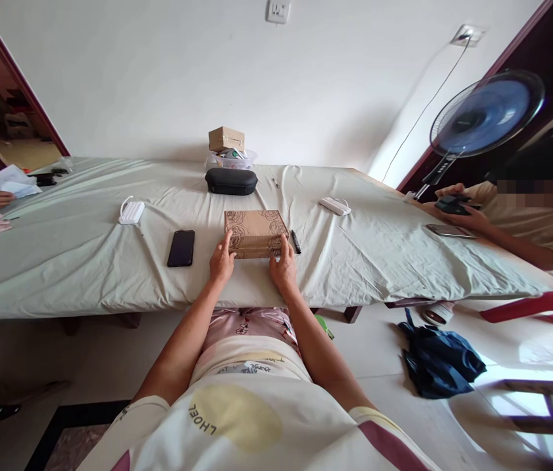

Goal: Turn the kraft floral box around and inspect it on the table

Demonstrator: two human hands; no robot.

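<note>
A brown cardboard box [255, 226] with dark swirling line drawings rests on the cloth-covered table in front of me. My left hand [222, 260] grips its near left corner, thumb on top. At the near right corner, my right hand [284, 263] holds the box in the same way. The lid appears closed. Just right of the box lies a black marker pen [296, 242]. A dark smartphone [181, 248] lies flat to the left of my left hand.
Behind the box sit a black zip case [231, 182] and a plastic basket [247, 160] with a small carton [226, 139]. White power banks [132, 212] [334, 207] lie on both sides. People's hands [457, 203] show at both table ends. A fan [487, 114] stands right.
</note>
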